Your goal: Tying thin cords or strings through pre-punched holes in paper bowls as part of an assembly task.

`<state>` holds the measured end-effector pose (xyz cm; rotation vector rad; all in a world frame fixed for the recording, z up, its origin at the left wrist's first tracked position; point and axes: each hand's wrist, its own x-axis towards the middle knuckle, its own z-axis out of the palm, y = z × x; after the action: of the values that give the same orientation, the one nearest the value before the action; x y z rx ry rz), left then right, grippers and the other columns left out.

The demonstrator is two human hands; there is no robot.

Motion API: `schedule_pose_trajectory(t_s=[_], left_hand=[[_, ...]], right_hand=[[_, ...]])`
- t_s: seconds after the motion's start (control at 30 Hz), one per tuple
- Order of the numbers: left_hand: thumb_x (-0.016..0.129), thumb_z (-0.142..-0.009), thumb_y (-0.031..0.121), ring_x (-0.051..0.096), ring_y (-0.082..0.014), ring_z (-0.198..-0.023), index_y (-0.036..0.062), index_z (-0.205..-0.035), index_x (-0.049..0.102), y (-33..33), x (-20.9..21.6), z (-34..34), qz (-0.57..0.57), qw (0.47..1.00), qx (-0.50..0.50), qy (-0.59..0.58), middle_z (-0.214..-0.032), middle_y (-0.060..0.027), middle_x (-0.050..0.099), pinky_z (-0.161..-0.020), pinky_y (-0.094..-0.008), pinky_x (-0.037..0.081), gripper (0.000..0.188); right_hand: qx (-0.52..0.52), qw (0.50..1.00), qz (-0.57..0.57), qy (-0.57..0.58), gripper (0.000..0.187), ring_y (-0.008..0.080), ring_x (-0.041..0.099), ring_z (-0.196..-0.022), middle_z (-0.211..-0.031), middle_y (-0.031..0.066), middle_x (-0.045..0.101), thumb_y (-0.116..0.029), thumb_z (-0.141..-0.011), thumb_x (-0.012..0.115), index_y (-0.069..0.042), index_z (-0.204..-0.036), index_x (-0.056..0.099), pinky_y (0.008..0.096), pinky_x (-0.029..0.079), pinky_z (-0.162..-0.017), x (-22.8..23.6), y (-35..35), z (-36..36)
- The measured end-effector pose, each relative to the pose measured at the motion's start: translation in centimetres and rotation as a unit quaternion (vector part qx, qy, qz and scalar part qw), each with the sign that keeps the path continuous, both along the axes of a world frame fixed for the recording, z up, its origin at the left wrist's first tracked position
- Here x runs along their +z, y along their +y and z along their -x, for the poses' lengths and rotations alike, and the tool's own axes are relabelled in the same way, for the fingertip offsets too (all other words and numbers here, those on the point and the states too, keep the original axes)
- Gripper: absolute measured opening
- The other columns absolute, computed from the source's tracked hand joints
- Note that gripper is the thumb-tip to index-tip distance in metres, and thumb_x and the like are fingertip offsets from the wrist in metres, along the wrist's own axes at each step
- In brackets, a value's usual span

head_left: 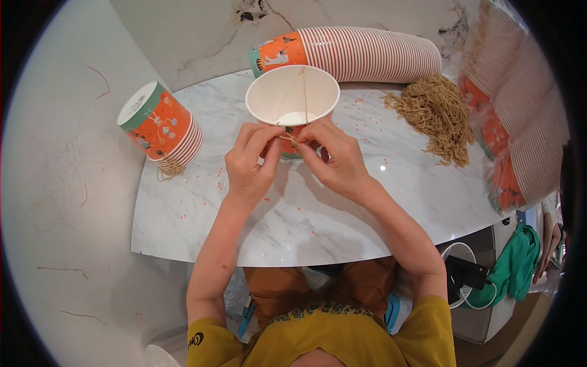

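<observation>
A large white-lined paper bucket (264, 95) stands upright on the marble table in front of me. A tan string (305, 98) runs across its mouth and comes out near the front rim. My left hand (252, 160) pinches the string at the bucket's near side, thumb and fingertips together. Close beside it, my right hand (333, 150) is also closed on the string, where a small loop or knot shows between the hands. The bucket's orange and green outer wall is mostly hidden behind my fingers.
Upside-down nested buckets (162, 122) with string at their rims stand at left. A long bucket stack (367, 55) lies along the back. A heap of tan strings (437, 119) sits at right, beside plastic-wrapped stacks (520, 122). Orange paper dots dot the marble table (183, 238).
</observation>
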<state>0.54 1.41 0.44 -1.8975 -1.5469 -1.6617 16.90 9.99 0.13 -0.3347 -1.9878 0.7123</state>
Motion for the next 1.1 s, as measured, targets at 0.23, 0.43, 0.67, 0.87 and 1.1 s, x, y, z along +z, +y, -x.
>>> schedule_pose_trajectory(t_s=[0.23,0.43,0.67,0.87,1.1], left_hand=[[0.066,-0.085,-0.011,0.062,-0.0116,-0.072,0.0012,-0.099,0.068,-0.2,0.4,0.0,-0.003,0.998,-0.045,-0.039,-0.096,-0.0064,0.063,-0.060,-0.0243,0.050,0.019],[0.063,-0.078,-0.013,0.060,-0.0119,-0.073,0.0014,-0.093,0.064,-0.3,0.5,0.8,0.011,0.998,-0.054,-0.023,-0.099,-0.0058,0.059,-0.059,-0.0249,0.048,0.021],[0.066,-0.071,-0.011,0.067,-0.0208,-0.076,0.0021,-0.090,0.062,-0.5,0.8,0.1,-0.023,0.991,-0.074,0.111,-0.104,-0.0089,0.061,-0.059,-0.0322,0.053,0.024],[0.067,-0.070,-0.009,0.068,-0.0245,-0.073,0.0028,-0.089,0.060,-0.7,1.1,0.9,-0.009,0.989,-0.064,0.131,-0.097,-0.0094,0.063,-0.059,-0.0343,0.054,0.024],[0.069,-0.071,-0.008,0.065,-0.0247,-0.069,0.0038,-0.090,0.062,-0.6,1.1,1.0,0.005,0.989,-0.016,0.147,-0.090,-0.0073,0.060,-0.056,-0.0356,0.052,0.023]], right_hand=[[-0.066,0.994,-0.090,0.008,0.010,0.0261,0.067,-0.067,-0.089,0.0051,0.065,-0.008,-0.088,0.072,-0.007,-0.094,0.064,0.0369,0.052,-0.055,-0.9,0.3,0.4],[-0.094,0.985,-0.146,-0.004,0.011,0.0257,0.065,-0.063,-0.087,0.0047,0.064,-0.007,-0.087,0.072,-0.008,-0.095,0.064,0.0368,0.049,-0.050,-0.7,0.1,0.2],[-0.103,0.976,-0.188,-0.029,0.013,0.0253,0.064,-0.064,-0.088,0.0049,0.061,-0.006,-0.084,0.072,-0.006,-0.093,0.063,0.0373,0.050,-0.050,-0.6,0.2,0.1],[-0.108,0.975,-0.185,-0.056,0.015,0.0253,0.070,-0.075,-0.099,0.0050,0.068,-0.002,-0.084,0.072,-0.006,-0.097,0.066,0.0351,0.055,-0.059,-0.2,0.2,-0.2],[-0.107,0.976,-0.177,-0.067,0.014,0.0250,0.069,-0.075,-0.101,0.0054,0.067,-0.001,-0.085,0.071,-0.005,-0.097,0.066,0.0349,0.055,-0.059,-0.5,0.2,-0.1]])
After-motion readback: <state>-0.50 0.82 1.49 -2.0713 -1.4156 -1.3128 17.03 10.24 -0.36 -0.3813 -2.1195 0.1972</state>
